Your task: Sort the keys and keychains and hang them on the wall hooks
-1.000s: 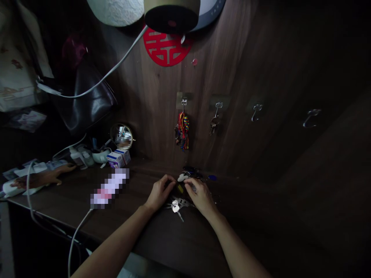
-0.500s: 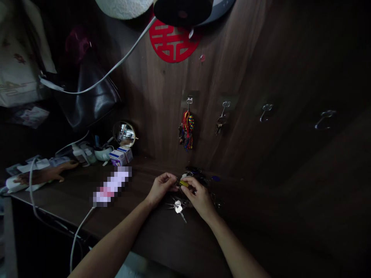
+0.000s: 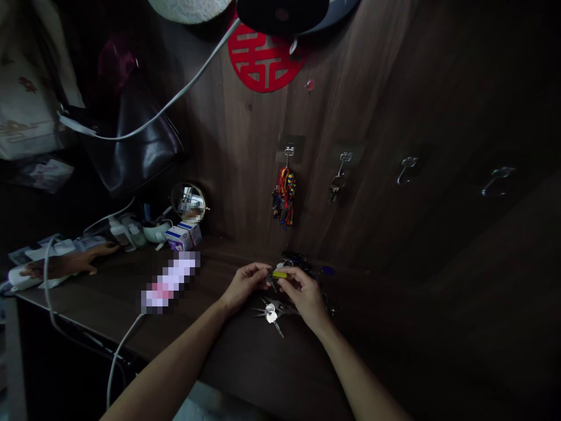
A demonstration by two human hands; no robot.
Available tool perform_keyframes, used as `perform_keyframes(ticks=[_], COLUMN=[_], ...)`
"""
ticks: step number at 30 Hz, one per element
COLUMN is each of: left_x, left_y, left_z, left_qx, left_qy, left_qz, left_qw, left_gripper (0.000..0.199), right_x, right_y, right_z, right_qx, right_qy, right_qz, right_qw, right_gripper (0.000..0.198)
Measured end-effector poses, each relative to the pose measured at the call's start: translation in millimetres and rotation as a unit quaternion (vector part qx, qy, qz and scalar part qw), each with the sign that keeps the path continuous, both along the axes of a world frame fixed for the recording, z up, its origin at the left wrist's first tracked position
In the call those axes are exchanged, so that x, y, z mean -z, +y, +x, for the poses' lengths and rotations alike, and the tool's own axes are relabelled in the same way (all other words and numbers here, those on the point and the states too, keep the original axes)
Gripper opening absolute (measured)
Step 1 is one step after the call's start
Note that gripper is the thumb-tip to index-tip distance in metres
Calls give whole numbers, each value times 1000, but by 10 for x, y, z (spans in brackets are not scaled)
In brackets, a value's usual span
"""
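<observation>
My right hand [image 3: 305, 297] pinches a small yellow tag [image 3: 279, 274] between thumb and fingers. Close against it, my left hand [image 3: 243, 286] is closed on some small dark metal keys [image 3: 270, 279] beside the tag; their exact shape is hard to make out in the dim light. Just below both hands, a bunch of silver keys [image 3: 271, 314] lies fanned out on the dark wooden desk [image 3: 245, 356]. More dark key rings [image 3: 294, 256] and a blue round tag [image 3: 327, 270] lie behind my right hand, partly hidden by it.
Wall hooks hold a colourful braided key bunch [image 3: 286, 193] and a second key ring [image 3: 335, 188]; two bare hooks [image 3: 407, 169] follow. A round mirror [image 3: 191, 202], small boxes [image 3: 183, 235], a blurred-out device [image 3: 170, 283] on a white cable and a black bag [image 3: 135, 140] are at left.
The yellow tag has turned, now lying more level and showing brighter, with my right fingers slightly shifted on it. Both hands stay close together in the same spot. The view has moved slightly.
</observation>
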State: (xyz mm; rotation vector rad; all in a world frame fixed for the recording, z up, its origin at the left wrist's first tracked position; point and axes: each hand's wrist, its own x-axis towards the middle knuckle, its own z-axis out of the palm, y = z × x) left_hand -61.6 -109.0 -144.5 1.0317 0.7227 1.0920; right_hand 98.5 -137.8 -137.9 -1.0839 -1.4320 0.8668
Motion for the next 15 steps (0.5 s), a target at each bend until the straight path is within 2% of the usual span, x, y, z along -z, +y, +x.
perform_keyframes(ticks=[7,15], left_x=[-4,-17], left_y=[-13,-34], left_z=[-21,-28], left_qx=[27,25], left_qy=[2,15], left_qz=[18,22], left_qw=[999,999], left_gripper=[30,33], right_x=[-57,-47], right_y=[-19,-17], right_z=[9,33], right_qx=[20,20], right_qy=[20,17], right_qz=[-17,9], right_qw=[999,1000], right_gripper=[26,32])
